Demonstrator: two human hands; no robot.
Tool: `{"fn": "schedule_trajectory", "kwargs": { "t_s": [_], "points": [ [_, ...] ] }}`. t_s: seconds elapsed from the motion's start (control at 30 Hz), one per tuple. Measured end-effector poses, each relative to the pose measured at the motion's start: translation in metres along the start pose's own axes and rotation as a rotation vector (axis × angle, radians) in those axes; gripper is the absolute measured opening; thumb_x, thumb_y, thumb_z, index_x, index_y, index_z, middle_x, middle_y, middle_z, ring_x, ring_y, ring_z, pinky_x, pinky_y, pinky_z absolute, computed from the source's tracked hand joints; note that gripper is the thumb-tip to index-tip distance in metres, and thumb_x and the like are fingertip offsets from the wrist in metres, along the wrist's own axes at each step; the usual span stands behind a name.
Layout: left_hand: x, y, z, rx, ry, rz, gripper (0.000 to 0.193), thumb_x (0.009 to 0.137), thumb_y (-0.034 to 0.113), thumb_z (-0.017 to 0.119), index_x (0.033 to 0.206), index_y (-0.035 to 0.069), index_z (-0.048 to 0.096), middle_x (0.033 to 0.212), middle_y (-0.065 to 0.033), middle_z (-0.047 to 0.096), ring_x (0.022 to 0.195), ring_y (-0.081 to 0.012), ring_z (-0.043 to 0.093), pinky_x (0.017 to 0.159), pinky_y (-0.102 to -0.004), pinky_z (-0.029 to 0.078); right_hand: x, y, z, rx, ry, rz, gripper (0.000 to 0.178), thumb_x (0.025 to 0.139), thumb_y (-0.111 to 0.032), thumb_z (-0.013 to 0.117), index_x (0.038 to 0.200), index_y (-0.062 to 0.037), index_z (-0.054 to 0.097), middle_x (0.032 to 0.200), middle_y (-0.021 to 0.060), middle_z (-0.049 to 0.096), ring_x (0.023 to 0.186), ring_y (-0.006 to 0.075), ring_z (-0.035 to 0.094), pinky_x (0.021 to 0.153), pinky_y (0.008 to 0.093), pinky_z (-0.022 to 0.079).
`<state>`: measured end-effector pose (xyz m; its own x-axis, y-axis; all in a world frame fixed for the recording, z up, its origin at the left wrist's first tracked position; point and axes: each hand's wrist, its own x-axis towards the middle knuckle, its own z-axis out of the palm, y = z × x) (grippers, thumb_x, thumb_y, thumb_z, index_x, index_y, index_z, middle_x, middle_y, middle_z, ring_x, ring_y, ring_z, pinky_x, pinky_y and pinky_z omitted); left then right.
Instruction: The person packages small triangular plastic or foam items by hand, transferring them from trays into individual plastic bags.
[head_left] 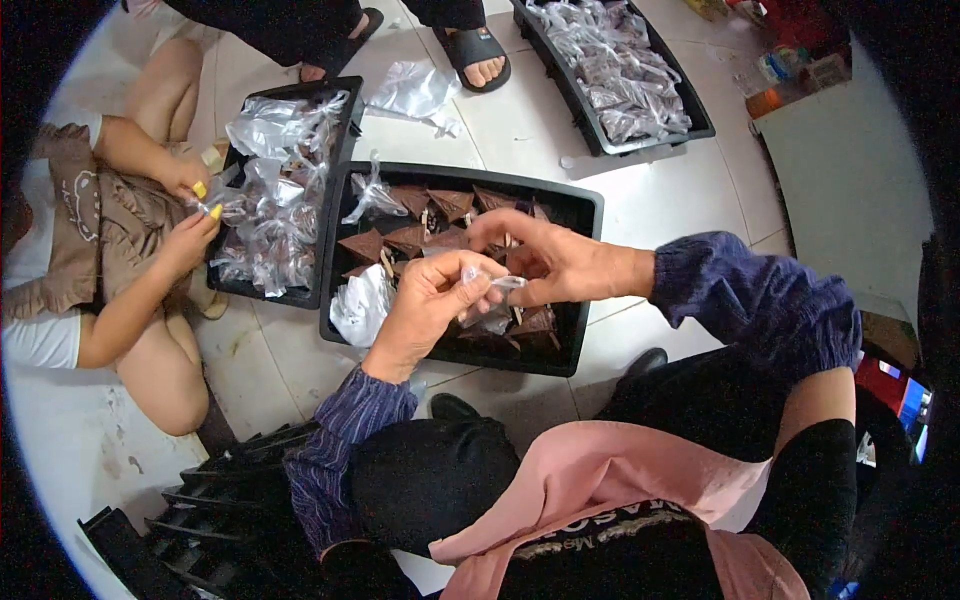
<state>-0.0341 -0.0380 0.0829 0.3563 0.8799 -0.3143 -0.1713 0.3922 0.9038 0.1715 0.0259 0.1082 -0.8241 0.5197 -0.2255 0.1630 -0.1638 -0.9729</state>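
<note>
A small clear plastic bag (484, 279) is pinched between the thumb and fingers of my left hand (432, 298). My right hand (568, 264) holds the bag's other edge near its thumb, the remaining fingers curled above. Below both hands lies a black plastic tray (592, 235) with several dark brown, pyramid-shaped pieces (452, 205) that have short pale sticks. A bunch of white-looking clear plastic bags (362, 305) rests at the tray's near left corner. One knotted clear bag (375, 195) sits at its far left corner. My hands partly hide the tray's middle.
Left, a seated person's hands (192, 215) work at a second black tray (345, 120) of bagged pieces. A third filled tray (598, 140) stands far right. Another person's sandalled foot (478, 62) is beyond loose plastic (415, 92). Stacked black trays (225, 490) stand near left.
</note>
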Motion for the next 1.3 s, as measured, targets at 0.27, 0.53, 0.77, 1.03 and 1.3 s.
{"fn": "schedule_trajectory", "kwargs": {
  "t_s": [0.27,0.53,0.77,1.03,1.3],
  "points": [
    [0.008,-0.025,-0.022,-0.011,0.057,0.107,0.008,0.084,0.004,0.068,0.092,0.005,0.065,0.076,0.0017,0.062,0.062,-0.0017,0.054,0.050,-0.0152,0.039,0.006,0.041,0.005,0.050,0.106,0.109,0.006,0.085,-0.006,0.064,0.088,-0.0008,0.063,0.075,-0.0015,0.060,0.073,0.0059,0.053,0.065,0.0251,0.045],
    [0.072,-0.075,-0.005,0.528,0.188,0.403,0.019,0.077,-0.001,0.068,0.095,0.004,0.066,0.084,-0.0065,0.068,0.071,-0.0094,0.063,0.058,-0.0229,0.049,-0.007,0.082,-0.006,0.000,0.371,0.094,0.007,0.087,-0.005,0.062,0.088,-0.0005,0.057,0.076,-0.0029,0.055,0.073,0.0045,0.048,0.066,0.0230,0.043],
    [0.114,-0.109,-0.008,0.546,0.299,0.636,0.019,0.073,-0.006,0.064,0.088,0.004,0.056,0.084,-0.0089,0.061,0.074,-0.0198,0.059,0.067,-0.0286,0.047,0.004,0.116,-0.009,0.229,0.502,0.235,0.017,0.092,-0.011,0.058,0.104,-0.0019,0.052,0.077,0.0013,0.057,0.067,0.0060,0.051,0.060,0.0229,0.045],
    [0.133,-0.131,-0.025,0.611,0.333,0.735,0.030,0.066,-0.009,0.068,0.089,0.005,0.053,0.086,-0.0120,0.058,0.075,-0.0281,0.059,0.068,-0.0355,0.049,0.027,0.137,-0.020,0.418,0.547,0.365,0.015,0.095,-0.012,0.055,0.106,-0.0026,0.055,0.076,0.0003,0.059,0.060,0.0041,0.050,0.053,0.0198,0.043],
    [0.140,-0.139,-0.035,0.535,0.286,0.711,0.029,0.067,-0.009,0.066,0.089,0.005,0.055,0.089,-0.0121,0.059,0.078,-0.0295,0.060,0.069,-0.0358,0.050,0.033,0.120,-0.016,0.284,0.596,0.434,0.021,0.096,-0.023,0.055,0.094,-0.0023,0.059,0.074,0.0027,0.059,0.060,0.0073,0.052,0.052,0.0236,0.046]
  ]
}}
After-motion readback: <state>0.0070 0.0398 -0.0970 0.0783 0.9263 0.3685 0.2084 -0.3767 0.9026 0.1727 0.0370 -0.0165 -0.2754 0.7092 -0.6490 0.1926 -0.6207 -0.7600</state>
